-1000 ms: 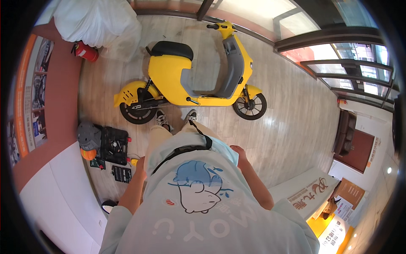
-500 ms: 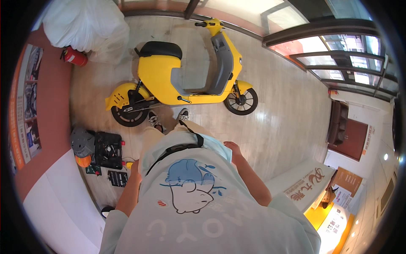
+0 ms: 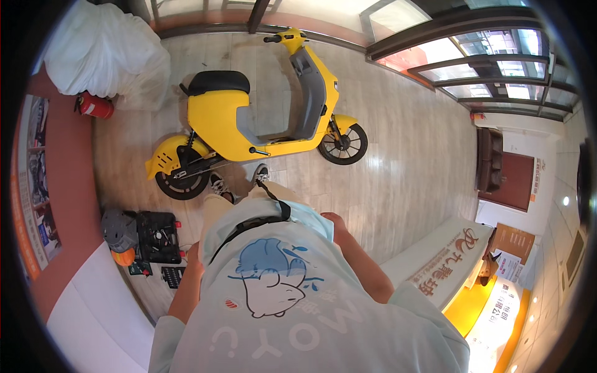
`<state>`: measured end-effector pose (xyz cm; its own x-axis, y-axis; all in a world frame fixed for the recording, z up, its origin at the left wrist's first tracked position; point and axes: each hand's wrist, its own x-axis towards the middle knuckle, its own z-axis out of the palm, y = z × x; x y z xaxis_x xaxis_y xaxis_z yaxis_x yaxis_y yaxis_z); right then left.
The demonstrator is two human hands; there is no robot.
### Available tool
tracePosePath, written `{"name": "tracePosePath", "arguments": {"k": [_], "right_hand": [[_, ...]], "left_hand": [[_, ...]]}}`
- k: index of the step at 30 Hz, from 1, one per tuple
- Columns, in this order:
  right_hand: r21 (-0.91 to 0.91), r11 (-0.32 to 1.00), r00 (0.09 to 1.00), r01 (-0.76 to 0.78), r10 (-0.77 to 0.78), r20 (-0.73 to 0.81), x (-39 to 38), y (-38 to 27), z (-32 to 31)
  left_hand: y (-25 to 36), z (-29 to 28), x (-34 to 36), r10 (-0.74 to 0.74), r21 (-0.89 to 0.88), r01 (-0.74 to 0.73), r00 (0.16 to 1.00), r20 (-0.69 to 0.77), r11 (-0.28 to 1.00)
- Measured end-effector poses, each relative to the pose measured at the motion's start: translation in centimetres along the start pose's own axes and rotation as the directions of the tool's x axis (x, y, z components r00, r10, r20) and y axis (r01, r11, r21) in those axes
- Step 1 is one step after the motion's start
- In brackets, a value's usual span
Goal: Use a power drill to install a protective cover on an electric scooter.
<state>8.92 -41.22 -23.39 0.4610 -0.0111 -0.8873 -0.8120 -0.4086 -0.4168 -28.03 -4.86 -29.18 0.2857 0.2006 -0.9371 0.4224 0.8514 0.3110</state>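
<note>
My left hand (image 3: 194, 252) hangs beside my left hip, its fingers mostly hidden behind my arm and shirt. A small yellow thing (image 3: 185, 249) shows at its edge; whether the hand touches it I cannot tell. On the other side, my right hand (image 3: 334, 220) rests by my hip, knuckles up, with the fingertips out of sight. A yellow electric scooter (image 3: 214, 121) with a black seat stands upright just beyond my feet, its front wheel to the right. Neither hand touches it.
To the left lie an opened black tool case (image 3: 158, 237), a socket set (image 3: 173, 276), a grey helmet (image 3: 118, 229) and an orange round thing (image 3: 124, 257). A fire extinguisher (image 3: 95, 105) stands near white plastic sheeting (image 3: 106, 53). A white counter (image 3: 429, 267) is at right.
The view has shifted, so the scooter and tools sit slightly farther left. Both arms keep nearly the same pose at my sides, and the scooter has not visibly moved.
</note>
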Motion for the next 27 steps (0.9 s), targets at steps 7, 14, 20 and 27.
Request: {"name": "tracePosePath", "arguments": {"k": [7, 14, 20, 27], "right_hand": [[0.002, 0.999, 0.998, -0.032, 0.032, -0.046, 0.0, 1.7, -0.4], [0.079, 0.995, 0.996, 0.063, -0.068, 0.057, -1.0, 0.9, 0.8], [0.047, 0.998, 0.998, 0.04, -0.042, 0.043, -2.2, -0.5, 2.6], [0.101, 0.995, 0.999, -0.021, 0.017, 0.041, -2.1, -0.3, 2.7]], "left_hand": [[0.3, -1.3, 0.8, 0.111, 0.209, -0.114, 0.993, 0.029, 0.971], [1.7, -1.2, 1.0, -0.074, -0.029, 0.073, 0.997, -0.036, 0.997], [2.5, -1.7, -0.1, 0.144, 0.401, -0.22, 0.967, 0.211, 0.889], [1.7, -2.0, 0.9, 0.048, 0.179, -0.065, 0.994, 0.096, 0.982]]}}
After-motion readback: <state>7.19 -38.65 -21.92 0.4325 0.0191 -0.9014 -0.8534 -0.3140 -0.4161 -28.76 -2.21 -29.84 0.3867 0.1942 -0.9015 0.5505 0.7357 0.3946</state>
